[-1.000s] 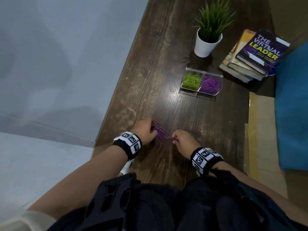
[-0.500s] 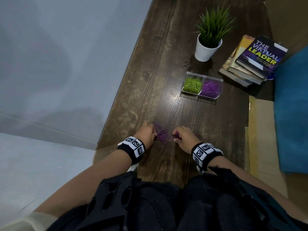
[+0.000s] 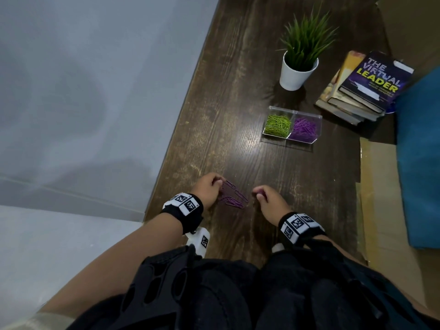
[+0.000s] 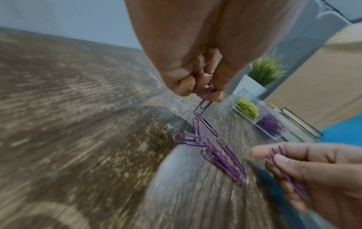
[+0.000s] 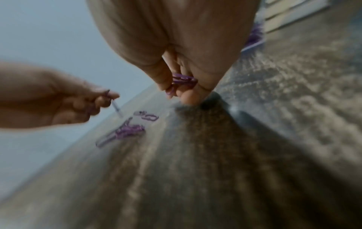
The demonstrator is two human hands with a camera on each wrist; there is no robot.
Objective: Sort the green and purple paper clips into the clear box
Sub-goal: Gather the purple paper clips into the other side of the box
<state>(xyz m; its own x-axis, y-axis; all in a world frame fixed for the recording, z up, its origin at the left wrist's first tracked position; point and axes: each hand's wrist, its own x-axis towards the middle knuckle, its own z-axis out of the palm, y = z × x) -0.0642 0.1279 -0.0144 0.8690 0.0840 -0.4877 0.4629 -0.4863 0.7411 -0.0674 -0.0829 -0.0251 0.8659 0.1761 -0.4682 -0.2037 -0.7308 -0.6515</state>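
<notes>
Several purple paper clips [image 3: 234, 197] lie loose on the dark wooden table [image 3: 238, 103] between my hands, some linked in a chain [image 4: 215, 148]. My left hand [image 3: 209, 189] pinches one purple clip [image 4: 205, 92] at the chain's end. My right hand [image 3: 266, 201] holds a small bunch of purple clips [image 5: 183, 80] between thumb and fingers, just above the table. The clear two-compartment box [image 3: 292, 125] stands further back, green clips [image 3: 277, 123] in its left half, purple clips [image 3: 304, 129] in its right half.
A potted grass plant in a white pot [image 3: 298, 63] stands behind the box. A stack of books [image 3: 364, 86] lies at the back right. The table's left edge runs by a grey floor; cardboard [image 3: 381, 198] and a blue object [image 3: 421, 151] lie to the right.
My hands have drawn slightly apart. The left hand has taken hold of a clip at the pile's left edge; the right holds its bunch clear of the pile.
</notes>
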